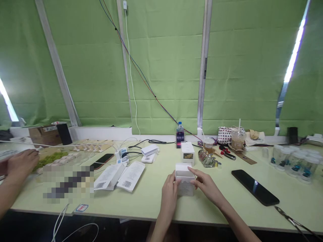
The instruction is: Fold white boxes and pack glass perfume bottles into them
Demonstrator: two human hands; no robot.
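Note:
A small white cardboard box (186,191) stands near the front edge of the table, its top flap raised at the back. Around its left side my left hand (168,191) is closed, thumb against the front. My right hand (207,185) pinches the right side, with the index finger at the raised flap. Inside the box I cannot make anything out. Just behind it is a second white box (187,153) with a dark picture on its front.
At left a co-worker's hand (22,163) reaches over a tray of green and pale items (54,158). White packets (131,176) lie left of me. Rightward are a black phone (254,186), pliers (290,218), clear jars (295,161), a drink cup (238,139) and a bottle (180,136).

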